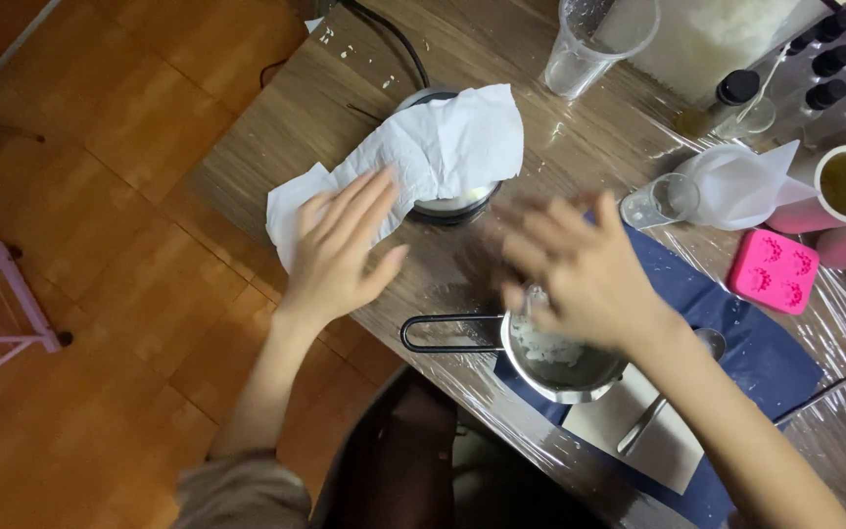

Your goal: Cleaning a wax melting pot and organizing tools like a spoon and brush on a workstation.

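- Two bare hands worked over a wooden table (276, 147) covered in clear plastic film; the list runs from the picture's left to its right.
- The left hand (340, 245) lay flat with fingers spread, grasping nothing, its fingertips resting on the near end of a crumpled white paper towel (423, 152).
- That towel draped over a round dark-rimmed device (452, 204), hiding most of it. The paper looked light, soft and easy to tear, so it was probably best pinched at a loose corner rather than pressed.
- Below it, a small steel saucepan (560, 367) sat on a blue cloth (766, 353), its long black handle (447, 333) pointing left. White flaky matter lay inside. The pan seemed stiff and fairly light; the handle was the natural place to hold it.
- The right hand (585, 269) hovered blurred just above the pan's rim, fingers loosely spread; whether it pinched anything, I cannot tell.
- Farther right stood a small glass beaker (660, 201), a white funnel-like cup (741, 186), likely fragile, and a pink silicone mould (774, 271), soft and bendy by its look.
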